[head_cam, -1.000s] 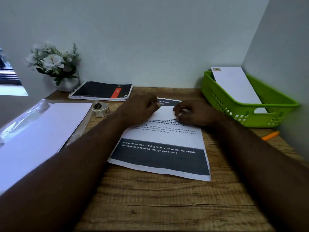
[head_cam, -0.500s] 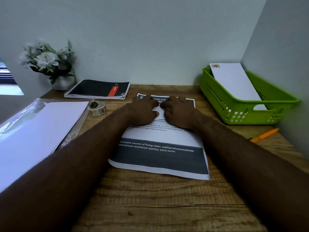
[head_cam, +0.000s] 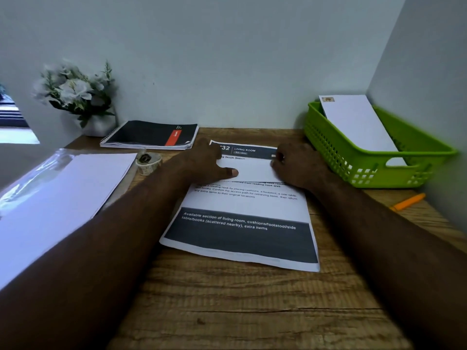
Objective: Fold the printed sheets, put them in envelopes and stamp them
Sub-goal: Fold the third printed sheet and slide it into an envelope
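- Dead centre on the wooden desk (head_cam: 252, 311) sits the printed sheet (head_cam: 242, 205), slightly skewed, dark banner along its near edge. There's a white flap (head_cam: 252, 170) lying across the upper part, with the "LIVING ROOM" header showing just beyond it at 12 o'clock.
- Left hand (head_cam: 204, 162) is flat on the sheet's far left corner, fingers stretched out, thumb pointing right across the white flap. Open palm, pressing, not gripping anything.
- Right hand (head_cam: 295, 165) is on the far right part of the sheet, fingers bent with the tips down at the flap's right end. Looks like pressing, but honestly can't tell whether it's pinching the paper.
- At 2 o'clock, a green basket (head_cam: 409, 157) with a white envelope (head_cam: 353, 122) leaning in it, a small stamp on its top left corner.
- At 3 o'clock, an orange pen (head_cam: 406, 202) near the wall.
- At 9 o'clock, a stack of white envelopes (head_cam: 63, 195) in clear plastic wrap.
- At 10 o'clock, a roll of stamps (head_cam: 148, 164) just beside the stack.
- At 11 o'clock, a black spiral notebook (head_cam: 149, 135), and past that a pot of white flowers (head_cam: 75, 94) against the wall.
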The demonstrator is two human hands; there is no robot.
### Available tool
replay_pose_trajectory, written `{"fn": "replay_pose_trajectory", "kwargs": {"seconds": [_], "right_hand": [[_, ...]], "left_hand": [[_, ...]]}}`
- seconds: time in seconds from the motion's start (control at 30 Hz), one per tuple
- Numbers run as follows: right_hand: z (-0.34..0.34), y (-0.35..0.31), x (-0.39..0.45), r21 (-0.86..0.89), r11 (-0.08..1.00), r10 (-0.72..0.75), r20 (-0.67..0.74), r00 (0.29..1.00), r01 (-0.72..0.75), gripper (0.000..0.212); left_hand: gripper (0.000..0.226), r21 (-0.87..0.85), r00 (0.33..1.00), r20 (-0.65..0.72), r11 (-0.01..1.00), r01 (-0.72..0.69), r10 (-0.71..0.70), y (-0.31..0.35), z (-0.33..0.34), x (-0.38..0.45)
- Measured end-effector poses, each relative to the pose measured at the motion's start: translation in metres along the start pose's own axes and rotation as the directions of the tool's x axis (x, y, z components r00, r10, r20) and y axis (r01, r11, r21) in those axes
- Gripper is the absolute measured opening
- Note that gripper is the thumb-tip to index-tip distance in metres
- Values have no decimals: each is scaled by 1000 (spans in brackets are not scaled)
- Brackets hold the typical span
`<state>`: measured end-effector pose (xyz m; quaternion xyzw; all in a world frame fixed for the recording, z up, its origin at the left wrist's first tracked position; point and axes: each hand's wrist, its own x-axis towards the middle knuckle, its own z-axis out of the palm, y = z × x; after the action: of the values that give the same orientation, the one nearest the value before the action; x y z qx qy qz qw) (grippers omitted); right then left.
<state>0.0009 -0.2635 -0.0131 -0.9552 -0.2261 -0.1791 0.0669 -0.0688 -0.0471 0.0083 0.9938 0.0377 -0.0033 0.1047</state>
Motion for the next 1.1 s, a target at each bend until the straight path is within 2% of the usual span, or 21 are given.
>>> {"fn": "replay_pose_trajectory", "kwargs": {"seconds": [0.1, 0.17, 0.27, 0.33, 0.43, 0.63, 0.77, 0.9, 1.03, 1.1], "right_hand": [[0, -5, -1, -78, 997, -10, 2, 1000, 10, 28], [1, -11, -2, -76, 994, -76, -1, 997, 76, 29], [5, -29, -3, 87, 977, -201, 96, 975, 193, 41], [8, -38, -4, 161, 962, -251, 221, 942, 219, 44], [10, -37, -3, 133, 968, -247, 334, 910, 214, 49], [10, -38, 1, 103, 979, -204, 423, 883, 177, 56], [7, -38, -2, 87, 982, -187, 434, 881, 165, 57], [9, -35, -3, 66, 988, -157, 441, 884, 143, 58], [8, -34, -3, 71, 986, -164, 441, 882, 148, 60], [8, -33, -5, 78, 986, -169, 439, 883, 150, 60]], "left_hand": [[61, -20, 999, 24, 999, -38, 38, 4, -1, -1], [56, 3, 997, -9, 997, -71, 71, 9, -1, -2], [51, 136, 992, -94, 988, -76, 89, 26, 7, -6], [48, 115, 990, -88, 989, -96, 107, 37, 20, -8], [49, 19, 993, -43, 994, -111, 111, 44, 38, -9], [54, 55, 999, 19, 998, -43, 42, 38, 39, -10], [65, 135, 997, 62, 990, 43, -52, 31, 36, -13], [77, 179, 990, 112, 981, 70, -91, 29, 32, -13], [97, 187, 978, 114, 971, 151, -174, 15, 25, -20], [103, 270, 971, 93, 945, 187, -219, 10, 23, -30]]}}
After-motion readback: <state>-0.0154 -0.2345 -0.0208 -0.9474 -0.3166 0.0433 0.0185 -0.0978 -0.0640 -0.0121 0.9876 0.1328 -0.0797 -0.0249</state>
